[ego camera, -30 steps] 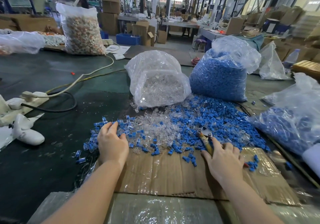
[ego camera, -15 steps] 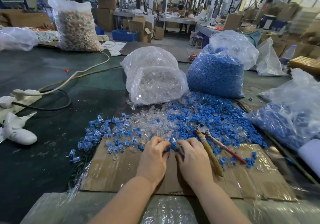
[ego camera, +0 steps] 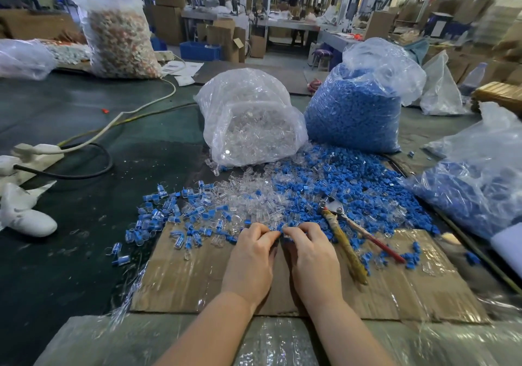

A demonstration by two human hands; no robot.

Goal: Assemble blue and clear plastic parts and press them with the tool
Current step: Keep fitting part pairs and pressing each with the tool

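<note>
My left hand (ego camera: 252,255) and my right hand (ego camera: 310,255) meet at the near edge of the parts pile, fingertips together. Between them they pinch a small blue part (ego camera: 280,227) and a clear part (ego camera: 287,235); how the two fit is hidden by my fingers. Loose blue parts (ego camera: 339,179) and clear parts (ego camera: 254,199) lie mixed in front of my hands. Joined blue-and-clear pieces (ego camera: 158,218) are scattered to the left. The pliers (ego camera: 343,234), with taped yellow and red handles, lie on the cardboard just right of my right hand.
A bag of clear parts (ego camera: 248,122) and a bag of blue parts (ego camera: 356,105) stand behind the pile. Another blue-filled bag (ego camera: 474,185) sits at the right. A cardboard sheet (ego camera: 197,281) covers the near table. Cables, a power strip (ego camera: 36,151) and a white object (ego camera: 22,216) lie left.
One second ago my hands were apart, the left on the joined pieces and the right by the pliers. They have come together at the pile's edge, pinching small parts.
</note>
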